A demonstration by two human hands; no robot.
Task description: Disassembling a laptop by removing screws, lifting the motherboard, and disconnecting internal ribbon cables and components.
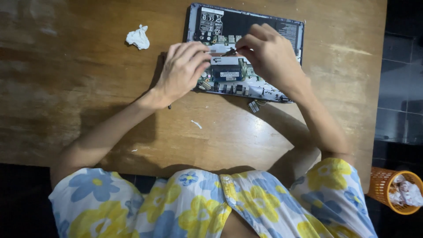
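An opened laptop (286,28) lies bottom-up on the wooden table (88,97), its circuit board and black battery exposed. My left hand (181,70) rests on the laptop's left part, fingers curled against the board. My right hand (269,55) pinches a small dark tool (229,52) whose tip points down at the board near the middle. The two hands almost meet over a blue-and-white component (227,70).
A crumpled white tissue (138,37) lies on the table to the left of the laptop. A small loose part (254,105) and a white scrap (196,124) sit near the laptop's front edge. An orange basket (383,185) with paper stands on the dark floor at the right.
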